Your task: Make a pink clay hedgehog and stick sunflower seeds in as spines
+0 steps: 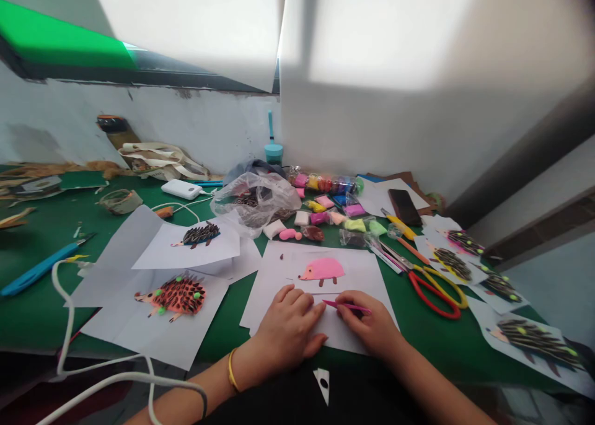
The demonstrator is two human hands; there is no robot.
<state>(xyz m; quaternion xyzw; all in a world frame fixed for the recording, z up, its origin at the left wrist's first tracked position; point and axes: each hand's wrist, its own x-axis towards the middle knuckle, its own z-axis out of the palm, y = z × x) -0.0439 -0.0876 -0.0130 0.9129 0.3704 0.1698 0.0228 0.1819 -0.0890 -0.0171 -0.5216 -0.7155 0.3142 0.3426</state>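
In my right hand (372,323) is a slim pink modelling tool (351,306), its tip pointing left at my left fingertips. My left hand (292,319) rests on the white paper (274,282), fingers loosely bent and thumb apart; nothing shows in it. Just beyond both hands a flat pink clay hedgehog (328,268) lies on the paper, with a peach face and brown feet. A small dark bit (281,257) sits on the paper to its left. What lies under my left fingers is hidden.
Several clay packets (318,218) and a clear plastic bag (255,199) lie behind the paper. To the right are red-yellow scissors (437,289), a cutter (398,224) and a phone (404,207). Finished hedgehog sheets (176,298) flank both sides. A white cable (65,313) loops at left.
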